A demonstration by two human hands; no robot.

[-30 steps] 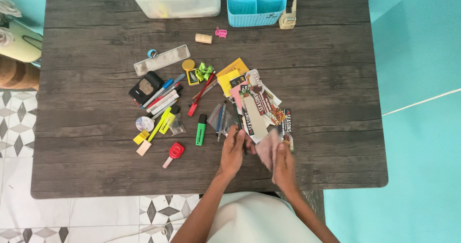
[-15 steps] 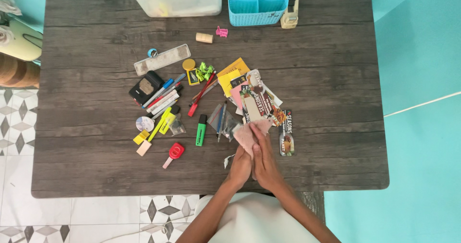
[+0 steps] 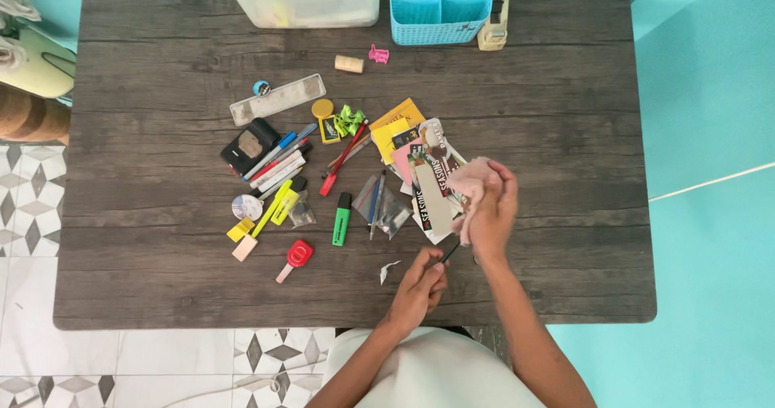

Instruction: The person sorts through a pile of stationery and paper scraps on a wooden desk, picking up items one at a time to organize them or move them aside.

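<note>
Right hand [image 3: 492,214] closed around a crumpled pinkish paper [image 3: 472,179], raised over the right edge of the pile of printed cards [image 3: 432,184]. Left hand [image 3: 420,283] pinched narrow on the near end of a thin black pen [image 3: 449,253], low over the dark wooden table [image 3: 549,117], just beside the pile's near corner. Pen slanting up and right toward the right wrist. Small scrap of white paper [image 3: 387,270] lying just left of the left hand. Farther left along the table: clear plastic sleeve [image 3: 393,213] with blue pens [image 3: 374,202], green highlighter [image 3: 341,219], red pen [image 3: 341,159], red keyring tag [image 3: 296,255], yellow highlighter [image 3: 273,206], black case [image 3: 249,146], clear ruler [image 3: 277,100]. Yellow sticky pads [image 3: 389,125] tucked beneath the far end of the card pile. At the far edge, a clear plastic bin [image 3: 303,0], a blue basket [image 3: 441,8] and a tape dispenser [image 3: 494,19] side by side.
</note>
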